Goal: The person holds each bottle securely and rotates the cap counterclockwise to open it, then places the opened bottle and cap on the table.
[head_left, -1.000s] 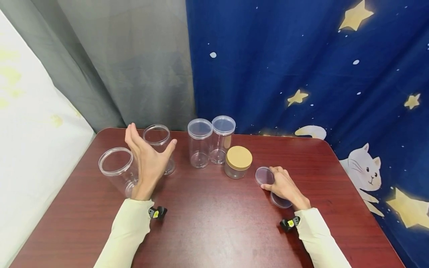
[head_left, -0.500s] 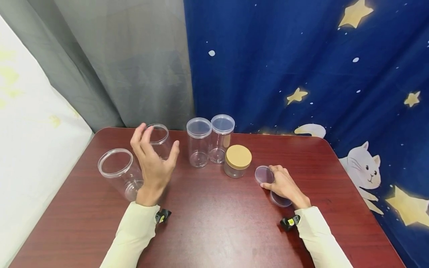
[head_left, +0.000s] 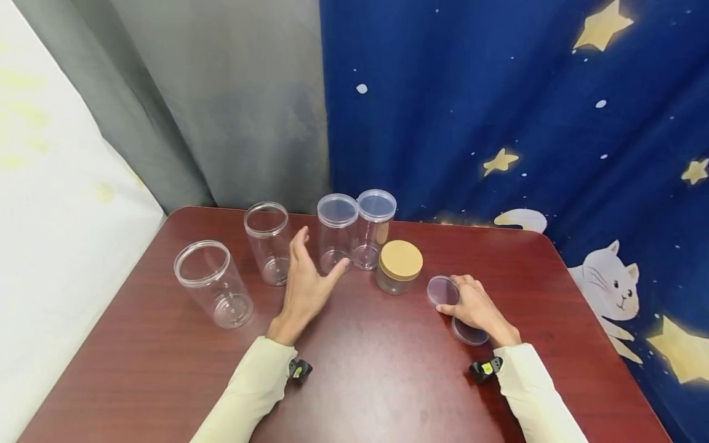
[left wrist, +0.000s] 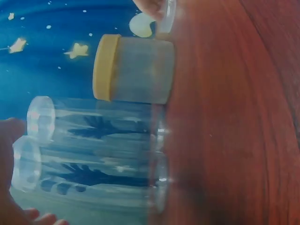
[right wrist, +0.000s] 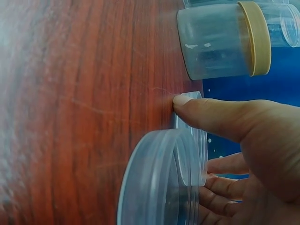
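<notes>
My left hand point(head_left: 303, 289) is spread, thumb apart from the fingers, in front of a tall clear jar point(head_left: 334, 237) with a clear lid. In the left wrist view, its thumb and fingertips show at the left edge, beside that jar's lid point(left wrist: 26, 164). A second lidded jar point(head_left: 378, 237) stands right behind it. On the right, my right hand point(head_left: 473, 306) holds a round clear lid point(head_left: 442, 290) lying on the table, thumb at its near edge and fingers on the far side. Another clear lid point(head_left: 471, 334) lies under that hand, partly hidden by it.
Two lidless clear jars, a wide one point(head_left: 221, 298) and a narrower one point(head_left: 268, 249), stand at the left. A short jar with a yellow lid point(head_left: 401, 261) is between my hands. Curtains point(head_left: 421, 111) hang just behind the table point(head_left: 382, 381).
My left hand has moved right, from beside the lidless jars to the front of the lidded ones. The right hand keeps its place on the lid. The head view has shifted slightly.
</notes>
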`<state>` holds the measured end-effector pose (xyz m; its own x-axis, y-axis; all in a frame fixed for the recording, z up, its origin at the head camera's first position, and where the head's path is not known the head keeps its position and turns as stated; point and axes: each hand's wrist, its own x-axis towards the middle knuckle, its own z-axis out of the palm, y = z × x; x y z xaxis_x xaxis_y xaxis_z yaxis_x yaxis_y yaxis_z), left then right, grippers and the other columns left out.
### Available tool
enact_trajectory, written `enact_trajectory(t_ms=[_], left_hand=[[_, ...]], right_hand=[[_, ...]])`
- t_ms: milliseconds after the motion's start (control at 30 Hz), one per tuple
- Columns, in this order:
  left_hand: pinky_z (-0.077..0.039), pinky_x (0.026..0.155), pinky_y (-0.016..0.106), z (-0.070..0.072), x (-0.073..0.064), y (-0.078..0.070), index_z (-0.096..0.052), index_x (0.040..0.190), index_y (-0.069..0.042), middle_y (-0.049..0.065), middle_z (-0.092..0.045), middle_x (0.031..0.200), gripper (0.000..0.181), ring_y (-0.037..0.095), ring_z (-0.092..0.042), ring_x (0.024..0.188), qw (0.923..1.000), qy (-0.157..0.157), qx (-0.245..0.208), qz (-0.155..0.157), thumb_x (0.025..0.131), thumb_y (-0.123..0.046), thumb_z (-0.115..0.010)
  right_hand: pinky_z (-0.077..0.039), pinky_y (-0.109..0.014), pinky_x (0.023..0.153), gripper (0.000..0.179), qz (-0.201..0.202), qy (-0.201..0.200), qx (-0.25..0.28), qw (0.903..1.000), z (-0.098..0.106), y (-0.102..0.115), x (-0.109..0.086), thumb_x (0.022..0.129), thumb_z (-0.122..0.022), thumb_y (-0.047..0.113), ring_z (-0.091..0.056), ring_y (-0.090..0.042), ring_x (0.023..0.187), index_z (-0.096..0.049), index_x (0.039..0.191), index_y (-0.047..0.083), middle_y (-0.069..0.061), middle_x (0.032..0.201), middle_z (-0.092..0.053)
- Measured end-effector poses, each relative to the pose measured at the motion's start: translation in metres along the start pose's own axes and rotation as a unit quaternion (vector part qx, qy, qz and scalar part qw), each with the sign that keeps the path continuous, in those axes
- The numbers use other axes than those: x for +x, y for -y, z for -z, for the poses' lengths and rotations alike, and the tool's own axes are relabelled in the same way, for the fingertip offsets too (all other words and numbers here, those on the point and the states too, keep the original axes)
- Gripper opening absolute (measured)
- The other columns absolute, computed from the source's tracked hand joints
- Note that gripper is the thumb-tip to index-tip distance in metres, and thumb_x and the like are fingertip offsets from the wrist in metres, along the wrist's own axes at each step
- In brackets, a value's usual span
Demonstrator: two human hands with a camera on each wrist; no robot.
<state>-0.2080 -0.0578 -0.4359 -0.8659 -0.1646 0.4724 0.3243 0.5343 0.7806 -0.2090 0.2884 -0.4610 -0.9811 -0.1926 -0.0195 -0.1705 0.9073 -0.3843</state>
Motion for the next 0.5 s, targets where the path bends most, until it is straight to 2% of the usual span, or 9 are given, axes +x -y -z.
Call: enact_trajectory(t_ms=[100,167,367,500], left_hand=[[-0.035,0.113,0.049,-0.006,0.0,0.007,-0.018,0.154,-0.006,0.018,-0.034,0.152,0.102,0.03,-0.039,0.139,0.9981,0.047,0.003,0.04,0.081,-0.04,-0.08],[-0.035,0.113,0.05,-0.009,0.002,0.011,-0.016,0.155,-0.008,0.017,-0.034,0.153,0.104,0.031,-0.038,0.14,0.9962,0.063,-0.001,0.059,0.081,-0.041,-0.08],[-0.033,0.114,0.051,-0.018,0.01,0.022,-0.009,0.156,-0.008,0.019,-0.029,0.154,0.111,0.034,-0.036,0.142,0.9929,0.086,-0.014,0.082,0.079,-0.044,-0.082],[-0.031,0.116,0.049,-0.024,0.017,0.029,-0.011,0.155,-0.007,0.019,-0.027,0.155,0.113,0.034,-0.035,0.142,0.9916,0.082,-0.023,0.097,0.076,-0.041,-0.084]], right_hand=[[-0.044,-0.056,0.093,0.077,-0.006,0.005,-0.002,1.0,-0.001,-0.002,-0.003,0.079,-0.082,0.029,-0.048,-0.044,0.112,-0.049,0.133,-0.013,-0.033,0.127,-0.053],[-0.045,-0.055,0.091,0.077,-0.005,0.008,0.0,0.9999,0.0,-0.002,-0.003,0.079,-0.082,0.03,-0.048,-0.044,0.111,-0.048,0.134,-0.013,-0.032,0.127,-0.053],[-0.044,-0.056,0.092,0.076,-0.002,0.002,0.003,1.0,0.003,-0.001,0.001,0.078,-0.082,0.03,-0.048,-0.044,0.111,-0.049,0.133,-0.011,-0.032,0.126,-0.053],[-0.044,-0.056,0.092,0.077,0.002,0.007,0.002,1.0,0.002,-0.002,0.002,0.078,-0.082,0.031,-0.048,-0.045,0.111,-0.049,0.133,-0.011,-0.032,0.125,-0.053]])
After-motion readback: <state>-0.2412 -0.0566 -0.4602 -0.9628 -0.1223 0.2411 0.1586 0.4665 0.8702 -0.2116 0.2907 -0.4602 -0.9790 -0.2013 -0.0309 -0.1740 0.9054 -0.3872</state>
